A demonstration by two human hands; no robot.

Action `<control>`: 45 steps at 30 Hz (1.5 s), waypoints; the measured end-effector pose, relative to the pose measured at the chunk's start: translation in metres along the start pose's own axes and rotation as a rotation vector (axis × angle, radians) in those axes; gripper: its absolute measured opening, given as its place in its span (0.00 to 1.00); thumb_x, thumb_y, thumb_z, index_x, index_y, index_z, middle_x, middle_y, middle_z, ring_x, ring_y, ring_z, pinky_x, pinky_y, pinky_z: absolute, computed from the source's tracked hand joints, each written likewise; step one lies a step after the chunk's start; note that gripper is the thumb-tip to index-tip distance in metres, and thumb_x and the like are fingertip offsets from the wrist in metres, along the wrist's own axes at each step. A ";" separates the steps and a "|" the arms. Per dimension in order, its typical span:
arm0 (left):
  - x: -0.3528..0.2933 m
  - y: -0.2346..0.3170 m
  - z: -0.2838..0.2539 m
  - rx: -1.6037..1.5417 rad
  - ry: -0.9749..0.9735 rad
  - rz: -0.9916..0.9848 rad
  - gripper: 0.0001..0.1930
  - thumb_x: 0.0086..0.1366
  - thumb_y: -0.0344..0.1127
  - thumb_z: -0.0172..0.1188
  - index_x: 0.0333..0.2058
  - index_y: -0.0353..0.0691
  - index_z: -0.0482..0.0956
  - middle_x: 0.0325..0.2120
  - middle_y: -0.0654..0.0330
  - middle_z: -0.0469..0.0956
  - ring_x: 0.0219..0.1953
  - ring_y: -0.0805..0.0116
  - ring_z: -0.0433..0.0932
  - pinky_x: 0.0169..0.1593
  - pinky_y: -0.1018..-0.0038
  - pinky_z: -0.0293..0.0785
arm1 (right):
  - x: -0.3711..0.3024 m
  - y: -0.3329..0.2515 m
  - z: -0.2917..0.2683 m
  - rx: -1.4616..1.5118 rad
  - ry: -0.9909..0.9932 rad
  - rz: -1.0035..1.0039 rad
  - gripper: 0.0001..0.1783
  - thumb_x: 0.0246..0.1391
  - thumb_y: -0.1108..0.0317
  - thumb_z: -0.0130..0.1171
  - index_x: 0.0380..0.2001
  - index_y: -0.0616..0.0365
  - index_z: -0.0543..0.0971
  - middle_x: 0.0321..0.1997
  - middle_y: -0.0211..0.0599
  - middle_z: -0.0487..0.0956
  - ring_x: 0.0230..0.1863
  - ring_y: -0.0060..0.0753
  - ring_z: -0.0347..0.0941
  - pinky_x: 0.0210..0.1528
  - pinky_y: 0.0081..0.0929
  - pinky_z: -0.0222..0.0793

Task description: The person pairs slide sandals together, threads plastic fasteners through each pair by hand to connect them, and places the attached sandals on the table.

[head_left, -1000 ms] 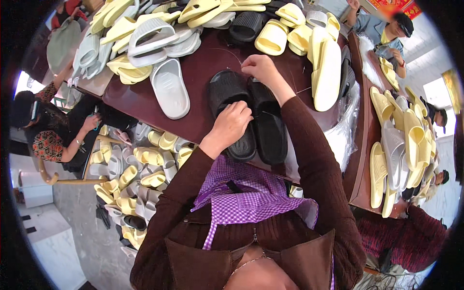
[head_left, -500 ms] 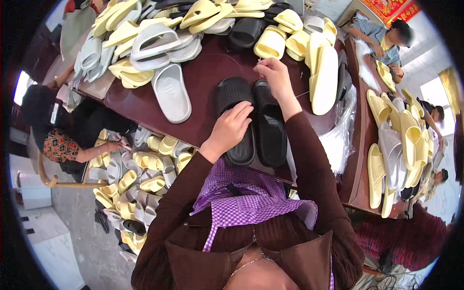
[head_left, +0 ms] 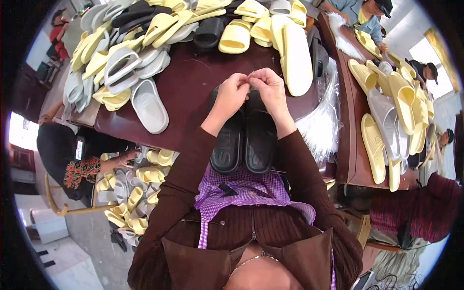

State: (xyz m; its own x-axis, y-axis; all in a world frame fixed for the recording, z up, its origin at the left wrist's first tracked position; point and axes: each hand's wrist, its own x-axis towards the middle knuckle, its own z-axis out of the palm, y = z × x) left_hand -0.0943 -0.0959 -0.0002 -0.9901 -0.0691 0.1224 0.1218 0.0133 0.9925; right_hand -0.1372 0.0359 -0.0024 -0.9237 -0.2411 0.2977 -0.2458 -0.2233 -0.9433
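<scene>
Dark brown table (head_left: 193, 87) heaped with yellow and grey slippers (head_left: 121, 63); both hands' (head_left: 251, 89) grips pinch together above black slippers (head_left: 244, 140).

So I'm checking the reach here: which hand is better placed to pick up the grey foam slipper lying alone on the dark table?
Probably the left hand: the grey foam slipper lies to the person's left, while the right hand would have to cross over.

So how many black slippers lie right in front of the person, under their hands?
2: a black pair side by side on the dark table, left slipper and right slipper, toes partly hidden under both hands. More dark ones sit in the far pile.
</scene>
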 end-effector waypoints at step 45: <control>0.009 -0.004 0.002 -0.273 -0.163 -0.264 0.03 0.60 0.29 0.59 0.32 0.37 0.78 0.18 0.71 0.72 0.14 0.87 0.61 0.18 0.86 0.57 | -0.034 0.000 -0.020 -0.624 0.136 -0.185 0.04 0.42 0.75 0.64 0.26 0.61 0.81 0.25 0.37 0.80 0.28 0.25 0.77 0.33 0.22 0.71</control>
State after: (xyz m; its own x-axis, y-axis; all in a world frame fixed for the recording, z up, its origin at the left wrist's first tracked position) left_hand -0.1041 -0.0950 -0.0032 -0.9852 0.1247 -0.1174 -0.1457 -0.2501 0.9572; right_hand -0.1122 0.0632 -0.0155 -0.8685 -0.1212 0.4806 -0.4905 0.3492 -0.7984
